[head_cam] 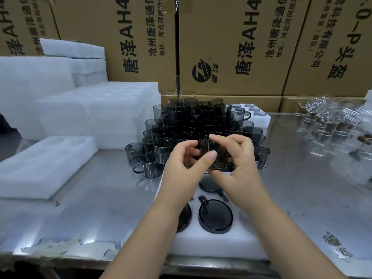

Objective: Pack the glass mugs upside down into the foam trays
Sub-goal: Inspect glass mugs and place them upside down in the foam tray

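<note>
Both hands are closed on one smoked glass mug (213,156), which is held in the air just above the far end of the tray (211,242). The left hand (181,164) pinches one side and the right hand (237,162) curls round the other. Which way up the mug is cannot be told. It looks thin-walled, light, stiff and smooth, so likely slippery and easy to chip. A grip round the body, clear of the handle, seems safest for turning it over. Three packed mugs (215,215) sit bottom-up in the tray's pockets, and the soft foam should cushion the rims. Beyond the tray stands a crowded pile (193,121) of upright mugs that a careless reach could knock. The tray lies on a shiny steel table (302,188). Foam stacks (96,109) stand to the tray's left, clear glassware (326,125) to its right and boxes (231,47) behind.
</note>
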